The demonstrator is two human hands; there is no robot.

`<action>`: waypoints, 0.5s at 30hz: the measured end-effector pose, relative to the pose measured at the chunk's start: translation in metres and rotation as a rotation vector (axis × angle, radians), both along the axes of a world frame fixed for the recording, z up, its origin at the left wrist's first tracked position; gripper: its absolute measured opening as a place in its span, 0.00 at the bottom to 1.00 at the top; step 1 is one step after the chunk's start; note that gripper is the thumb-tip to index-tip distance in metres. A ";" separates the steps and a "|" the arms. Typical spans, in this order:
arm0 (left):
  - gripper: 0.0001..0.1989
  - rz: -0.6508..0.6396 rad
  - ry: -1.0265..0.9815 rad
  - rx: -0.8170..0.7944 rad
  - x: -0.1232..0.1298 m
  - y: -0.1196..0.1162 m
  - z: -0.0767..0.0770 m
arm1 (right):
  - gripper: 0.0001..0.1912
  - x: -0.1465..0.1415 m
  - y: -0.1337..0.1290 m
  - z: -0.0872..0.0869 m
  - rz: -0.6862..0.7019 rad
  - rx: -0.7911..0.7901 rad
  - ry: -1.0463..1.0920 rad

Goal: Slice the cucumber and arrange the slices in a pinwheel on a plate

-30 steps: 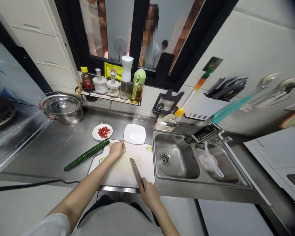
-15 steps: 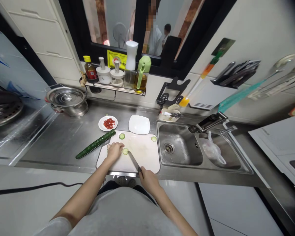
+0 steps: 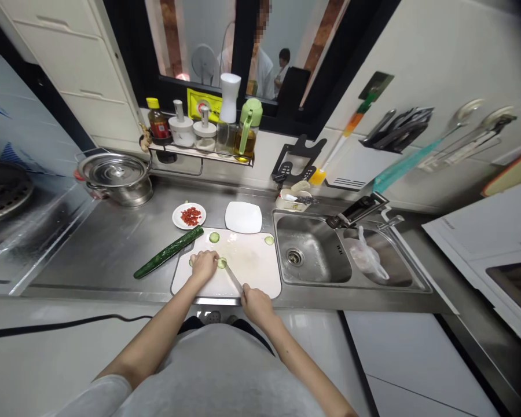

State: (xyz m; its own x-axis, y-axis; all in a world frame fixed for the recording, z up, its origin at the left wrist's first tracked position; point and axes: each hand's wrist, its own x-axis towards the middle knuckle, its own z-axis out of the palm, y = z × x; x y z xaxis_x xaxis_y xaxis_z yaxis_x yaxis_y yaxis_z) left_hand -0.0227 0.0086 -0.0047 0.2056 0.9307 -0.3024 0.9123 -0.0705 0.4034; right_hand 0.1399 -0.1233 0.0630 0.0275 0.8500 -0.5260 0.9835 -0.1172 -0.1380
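one knife (image 3: 233,280); open board (image 3: 258,266) rightward to the edge.

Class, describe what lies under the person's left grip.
The white rectangular cutting board spreads beneath the left grip; a green-rimmed cucumber slice peeks out at its left side. Whatever the grip covers cannot be seen.
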 end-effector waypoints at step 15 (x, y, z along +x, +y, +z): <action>0.12 0.008 -0.007 -0.010 0.001 0.000 0.006 | 0.17 -0.010 0.001 -0.009 -0.005 -0.078 0.025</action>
State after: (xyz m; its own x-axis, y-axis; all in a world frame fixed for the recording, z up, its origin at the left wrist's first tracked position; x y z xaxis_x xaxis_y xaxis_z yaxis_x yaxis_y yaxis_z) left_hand -0.0218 0.0086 0.0017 0.2006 0.9293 -0.3102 0.9101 -0.0595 0.4102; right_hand 0.1296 -0.1219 0.0542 0.0181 0.8063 -0.5912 0.9793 -0.1336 -0.1523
